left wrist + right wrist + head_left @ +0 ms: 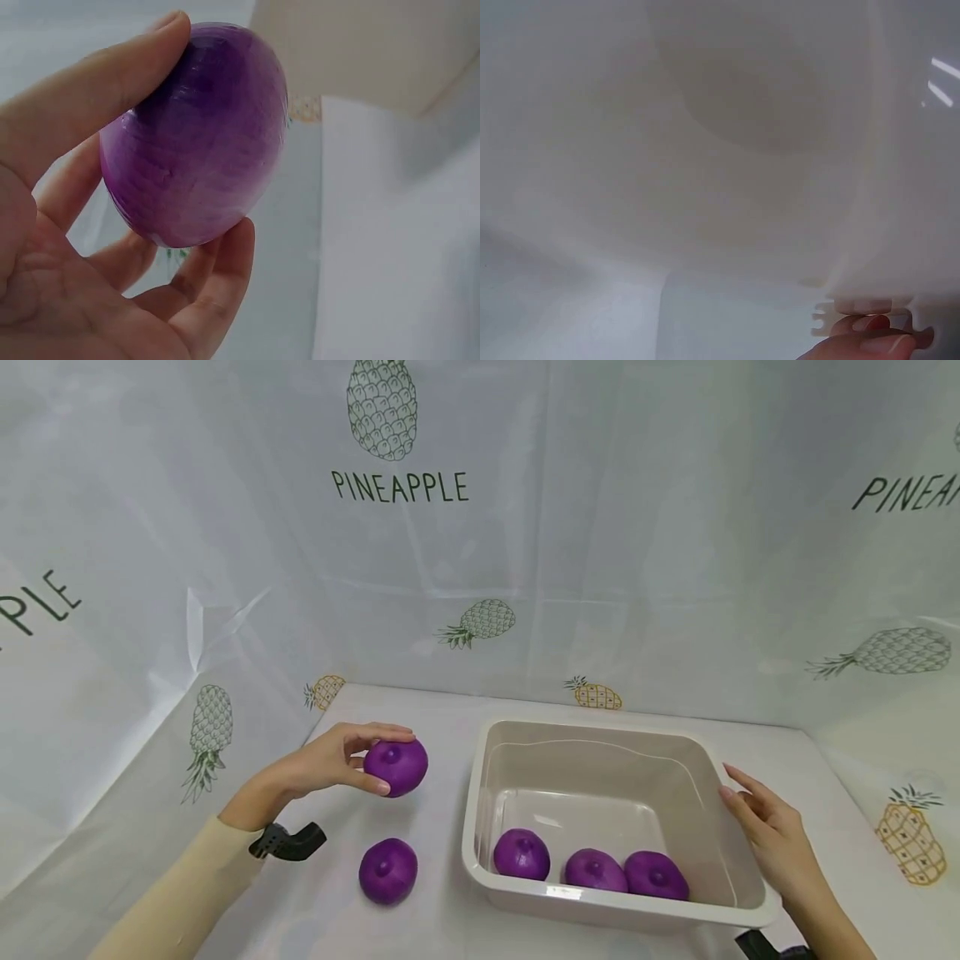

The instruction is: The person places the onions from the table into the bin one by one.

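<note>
My left hand (pixel 330 764) grips a purple onion (pixel 396 767) between thumb and fingers, raised over the white surface left of the bin. Close up in the left wrist view, the onion (pixel 202 142) looks glossy and streaked, paler toward its lower side. Below that hand another purple onion (pixel 387 871) sits on the surface. A beige plastic bin (pixel 600 902) holds three more: one onion (pixel 522 854) at the left, and two, an onion (pixel 596 869) and an onion (pixel 656 875), side by side along the near wall. My right hand (pixel 772 835) holds the bin's right rim, thumb and fingers at its edge.
White sheeting (pixel 637 527) printed with pineapples rises behind and at both sides of the white tabletop (pixel 427 714). The bin's raised walls stand between the loose onion and the right hand. A dark wrist mount (pixel 288 842) sits on the left wrist.
</note>
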### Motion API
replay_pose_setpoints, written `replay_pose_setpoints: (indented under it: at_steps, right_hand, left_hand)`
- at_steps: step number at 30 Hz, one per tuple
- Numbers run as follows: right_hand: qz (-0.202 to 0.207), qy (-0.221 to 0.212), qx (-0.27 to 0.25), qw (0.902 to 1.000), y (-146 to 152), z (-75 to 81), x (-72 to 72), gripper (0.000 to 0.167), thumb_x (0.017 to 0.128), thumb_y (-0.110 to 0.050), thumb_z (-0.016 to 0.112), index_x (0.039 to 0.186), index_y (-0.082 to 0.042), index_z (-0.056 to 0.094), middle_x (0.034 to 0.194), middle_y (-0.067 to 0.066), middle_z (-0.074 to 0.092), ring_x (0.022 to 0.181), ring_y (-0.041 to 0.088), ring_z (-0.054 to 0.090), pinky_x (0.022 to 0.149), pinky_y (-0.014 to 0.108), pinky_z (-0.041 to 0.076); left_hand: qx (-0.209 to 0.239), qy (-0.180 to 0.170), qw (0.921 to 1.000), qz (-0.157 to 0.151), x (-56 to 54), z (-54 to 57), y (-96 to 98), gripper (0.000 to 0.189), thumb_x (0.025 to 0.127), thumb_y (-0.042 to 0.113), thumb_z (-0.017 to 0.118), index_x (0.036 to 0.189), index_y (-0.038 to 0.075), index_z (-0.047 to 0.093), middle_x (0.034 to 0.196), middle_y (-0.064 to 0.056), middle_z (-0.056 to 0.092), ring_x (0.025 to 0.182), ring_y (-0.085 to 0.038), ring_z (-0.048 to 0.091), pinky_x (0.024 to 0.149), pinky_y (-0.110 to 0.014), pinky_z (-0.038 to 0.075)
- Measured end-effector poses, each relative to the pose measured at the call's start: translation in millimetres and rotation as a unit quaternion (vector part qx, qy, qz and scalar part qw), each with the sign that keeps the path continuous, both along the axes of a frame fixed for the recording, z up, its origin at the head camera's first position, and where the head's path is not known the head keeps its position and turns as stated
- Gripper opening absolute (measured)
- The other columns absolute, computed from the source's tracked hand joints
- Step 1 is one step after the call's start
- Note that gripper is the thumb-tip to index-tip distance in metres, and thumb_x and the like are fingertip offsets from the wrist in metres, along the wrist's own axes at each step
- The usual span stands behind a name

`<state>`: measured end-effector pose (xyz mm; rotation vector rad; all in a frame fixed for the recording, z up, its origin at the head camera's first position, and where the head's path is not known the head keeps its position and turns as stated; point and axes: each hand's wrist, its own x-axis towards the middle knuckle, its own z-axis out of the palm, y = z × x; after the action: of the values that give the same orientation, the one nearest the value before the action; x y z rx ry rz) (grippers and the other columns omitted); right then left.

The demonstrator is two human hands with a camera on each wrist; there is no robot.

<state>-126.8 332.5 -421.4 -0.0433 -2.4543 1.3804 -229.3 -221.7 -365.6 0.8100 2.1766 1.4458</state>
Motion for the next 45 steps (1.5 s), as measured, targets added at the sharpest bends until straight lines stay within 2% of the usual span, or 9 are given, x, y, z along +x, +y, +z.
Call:
replay_pose_setpoints:
  at_steps: [6, 14, 19, 27, 31, 36, 40, 45]
  right_hand:
    - [0.001, -0.001, 0.003, 1.0, 1, 0.8, -0.7, 0.046, 0.103, -0.009, 0.056, 0.147, 0.001, 0.046, 0.079, -0.012, 0.065, 0.066, 0.004, 0.06, 0.054, 0.02, 0.053]
    - [0.005, 0.003, -0.001, 1.0, 1, -0.1, -1.6, 0.046, 0.103, -0.009, 0.056, 0.147, -0.001, 0.047, 0.079, -0.013, 0.065, 0.067, 0.003, 0.061, 0.054, 0.02, 0.054]
    - [0.007, -0.001, -0.003, 1.0, 1, -0.4, -1.5, 0.046, 0.103, -0.009, 0.056, 0.147, 0.002, 0.045, 0.08, -0.015, 0.066, 0.068, 0.003, 0.062, 0.055, 0.02, 0.054]
    - [0.004, -0.005, 0.001, 1.0, 2, -0.6, 0.2, 0.047, 0.103, -0.011, 0.056, 0.146, 0.006, 0.043, 0.08, -0.014, 0.066, 0.068, 0.004, 0.062, 0.054, 0.021, 0.054]
    - [0.004, -0.003, -0.003, 1.0, 1, -1.6, 0.1, 0.046, 0.103, -0.01, 0.056, 0.145, 0.005, 0.045, 0.08, -0.014, 0.066, 0.067, 0.004, 0.061, 0.054, 0.021, 0.054]
    - [0.006, -0.001, -0.005, 1.0, -1, -2.8, -0.1, 0.046, 0.103, -0.01, 0.056, 0.145, 0.005, 0.045, 0.078, -0.011, 0.066, 0.066, 0.004, 0.06, 0.053, 0.022, 0.054]
    - [0.004, 0.002, -0.007, 1.0, -1, -2.0, -0.4, 0.045, 0.103, -0.009, 0.056, 0.145, 0.004, 0.046, 0.077, -0.009, 0.065, 0.065, 0.005, 0.06, 0.052, 0.022, 0.054]
    - [0.004, 0.005, -0.014, 0.9999, 0, -0.3, 0.5, 0.043, 0.102, -0.009, 0.056, 0.145, -0.005, 0.05, 0.077, -0.009, 0.065, 0.065, 0.005, 0.061, 0.052, 0.023, 0.055]
  left_hand:
    - [0.012, -0.009, 0.9999, 0.001, 10.0, 18.1, 17.6, 0.066, 0.08, 0.01, 0.085, 0.14, 0.014, 0.059, 0.146, -0.007, 0.051, 0.127, -0.033, 0.051, 0.1, -0.042, 0.05]
    - [0.029, -0.015, 0.9995, -0.001, 15.2, 35.6, 47.9, 0.067, 0.079, 0.01, 0.086, 0.139, 0.02, 0.06, 0.145, -0.003, 0.051, 0.124, -0.031, 0.055, 0.096, -0.043, 0.053]
    - [0.036, -0.009, 0.9993, -0.01, 12.8, 46.9, 74.6, 0.065, 0.079, 0.01, 0.086, 0.139, 0.019, 0.061, 0.144, -0.002, 0.052, 0.122, -0.031, 0.056, 0.093, -0.042, 0.054]
    - [0.026, -0.014, 0.9988, -0.04, 4.4, 64.3, 117.6, 0.064, 0.079, 0.013, 0.086, 0.136, 0.027, 0.063, 0.143, 0.003, 0.051, 0.116, -0.03, 0.06, 0.088, -0.044, 0.057]
    - [0.032, 0.001, 0.9976, -0.062, -2.6, 68.4, 134.9, 0.062, 0.079, 0.012, 0.086, 0.136, 0.025, 0.064, 0.141, 0.005, 0.054, 0.118, -0.028, 0.057, 0.088, -0.042, 0.056]
    - [0.024, 0.02, 0.9967, -0.075, -7.6, 69.5, 154.8, 0.061, 0.079, 0.017, 0.086, 0.135, 0.028, 0.065, 0.14, 0.008, 0.055, 0.117, -0.027, 0.058, 0.088, -0.041, 0.056]
    - [0.025, 0.03, 0.9951, -0.091, -9.1, 68.1, 174.5, 0.061, 0.078, 0.019, 0.087, 0.134, 0.029, 0.065, 0.137, 0.011, 0.057, 0.114, -0.025, 0.059, 0.085, -0.04, 0.057]
    - [0.029, 0.029, 0.9905, -0.131, -6.7, 63.6, 201.4, 0.061, 0.078, 0.018, 0.088, 0.134, 0.025, 0.066, 0.133, 0.015, 0.06, 0.11, -0.022, 0.061, 0.085, -0.038, 0.057]
